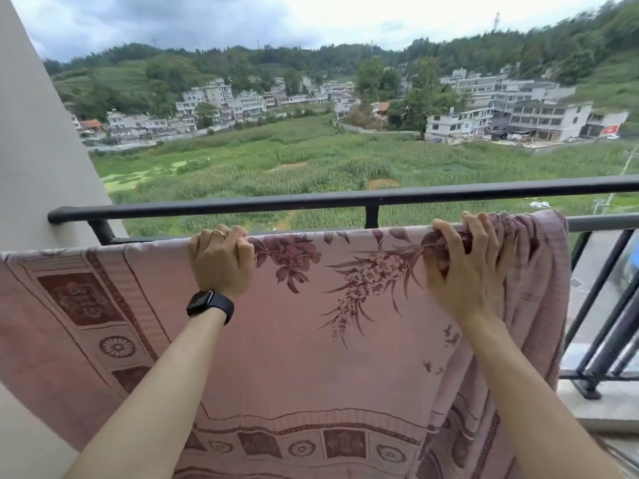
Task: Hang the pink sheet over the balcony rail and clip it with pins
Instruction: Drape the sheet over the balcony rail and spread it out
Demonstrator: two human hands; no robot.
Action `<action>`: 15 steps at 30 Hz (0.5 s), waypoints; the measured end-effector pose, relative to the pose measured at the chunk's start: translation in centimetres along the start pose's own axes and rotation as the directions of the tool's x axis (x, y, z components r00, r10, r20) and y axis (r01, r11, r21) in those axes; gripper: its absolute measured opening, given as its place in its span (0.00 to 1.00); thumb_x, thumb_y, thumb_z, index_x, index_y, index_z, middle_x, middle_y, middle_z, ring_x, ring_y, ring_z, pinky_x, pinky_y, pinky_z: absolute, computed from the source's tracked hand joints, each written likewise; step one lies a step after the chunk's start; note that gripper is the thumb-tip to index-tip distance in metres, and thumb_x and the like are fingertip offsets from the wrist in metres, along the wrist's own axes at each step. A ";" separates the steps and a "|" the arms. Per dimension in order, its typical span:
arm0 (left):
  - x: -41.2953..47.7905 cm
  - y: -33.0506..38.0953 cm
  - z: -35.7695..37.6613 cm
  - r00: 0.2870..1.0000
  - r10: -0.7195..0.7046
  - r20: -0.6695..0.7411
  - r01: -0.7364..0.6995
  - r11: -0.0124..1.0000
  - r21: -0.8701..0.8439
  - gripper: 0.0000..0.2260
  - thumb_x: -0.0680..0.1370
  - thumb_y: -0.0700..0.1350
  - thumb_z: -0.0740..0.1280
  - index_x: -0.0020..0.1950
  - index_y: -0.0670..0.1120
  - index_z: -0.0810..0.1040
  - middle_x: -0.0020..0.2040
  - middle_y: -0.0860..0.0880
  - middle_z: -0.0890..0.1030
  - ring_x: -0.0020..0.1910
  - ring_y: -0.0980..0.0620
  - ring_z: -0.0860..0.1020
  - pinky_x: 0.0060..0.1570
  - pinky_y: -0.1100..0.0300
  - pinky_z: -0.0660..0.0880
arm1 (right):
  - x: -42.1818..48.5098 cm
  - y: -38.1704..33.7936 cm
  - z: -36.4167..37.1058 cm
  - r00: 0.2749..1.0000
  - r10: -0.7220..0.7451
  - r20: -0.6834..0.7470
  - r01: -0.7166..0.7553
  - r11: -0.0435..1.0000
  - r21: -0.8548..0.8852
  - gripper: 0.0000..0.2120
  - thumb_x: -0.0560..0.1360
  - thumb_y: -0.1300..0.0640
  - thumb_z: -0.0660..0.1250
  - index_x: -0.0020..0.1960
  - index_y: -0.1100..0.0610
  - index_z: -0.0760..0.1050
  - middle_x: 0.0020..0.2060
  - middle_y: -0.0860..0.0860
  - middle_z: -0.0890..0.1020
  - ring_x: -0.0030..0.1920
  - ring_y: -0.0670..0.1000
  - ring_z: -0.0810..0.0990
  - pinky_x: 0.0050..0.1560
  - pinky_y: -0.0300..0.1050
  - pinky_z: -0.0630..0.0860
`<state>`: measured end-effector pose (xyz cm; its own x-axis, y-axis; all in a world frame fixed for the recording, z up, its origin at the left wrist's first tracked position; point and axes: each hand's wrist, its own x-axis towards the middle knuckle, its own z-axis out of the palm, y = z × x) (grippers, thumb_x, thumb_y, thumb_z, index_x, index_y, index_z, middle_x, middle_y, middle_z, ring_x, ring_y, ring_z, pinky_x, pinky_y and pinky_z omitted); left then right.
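Clutching sheet (311,347) top: right hand (466,271), probably left hand (221,262).

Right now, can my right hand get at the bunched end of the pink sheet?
Probably yes: the right hand grips the pink sheet on the rail, and the bunched end hangs just beside it, nothing between.

Pink sheet (311,340): one, cotton-look, printed with maroon flower sprays and a border of squares and rosettes. Draped over the lower bar of the balcony rail (242,203), hanging flat at left and centre, gathered into folds at its right end. Top edge gripped by left hand (221,261) and right hand (463,271). Balcony rail: black metal, horizontal bars with uprights.
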<state>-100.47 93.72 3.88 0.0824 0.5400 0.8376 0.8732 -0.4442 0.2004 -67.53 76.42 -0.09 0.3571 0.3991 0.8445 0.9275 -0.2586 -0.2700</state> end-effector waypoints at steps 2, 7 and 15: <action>0.2 1.7 -0.3 0.982 -0.183 0.046 0.183 0.983 0.005 0.19 0.75 0.48 0.53 0.45 0.44 0.83 0.45 0.40 0.82 0.48 0.40 0.75 0.64 0.43 0.64 | -0.1 -1.1 0.0 0.999 0.037 -0.005 -0.037 0.999 -0.006 0.19 0.77 0.50 0.67 0.67 0.52 0.75 0.70 0.59 0.69 0.76 0.63 0.61 0.77 0.61 0.50; 0.1 10.4 -0.5 0.986 -0.145 0.084 0.157 0.974 -0.162 0.12 0.75 0.49 0.60 0.56 0.51 0.78 0.60 0.49 0.79 0.65 0.46 0.71 0.72 0.40 0.51 | -0.1 -1.6 -1.3 0.999 0.021 0.034 -0.020 0.999 -0.032 0.20 0.76 0.47 0.68 0.66 0.50 0.76 0.68 0.55 0.72 0.73 0.60 0.65 0.75 0.60 0.55; -1.7 27.5 1.4 0.924 0.250 0.290 -0.206 0.963 -0.175 0.20 0.81 0.57 0.52 0.52 0.49 0.81 0.42 0.47 0.85 0.44 0.44 0.80 0.54 0.49 0.69 | 5.9 6.3 -4.2 0.994 0.032 0.108 -0.035 0.999 0.024 0.17 0.83 0.45 0.50 0.56 0.47 0.76 0.55 0.46 0.82 0.59 0.50 0.74 0.67 0.53 0.63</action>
<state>-75.95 81.59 7.21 0.4337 0.5950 0.6767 0.7398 -0.6639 0.1096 -60.06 73.52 5.16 0.3969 0.4833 0.7803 0.9167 -0.2514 -0.3105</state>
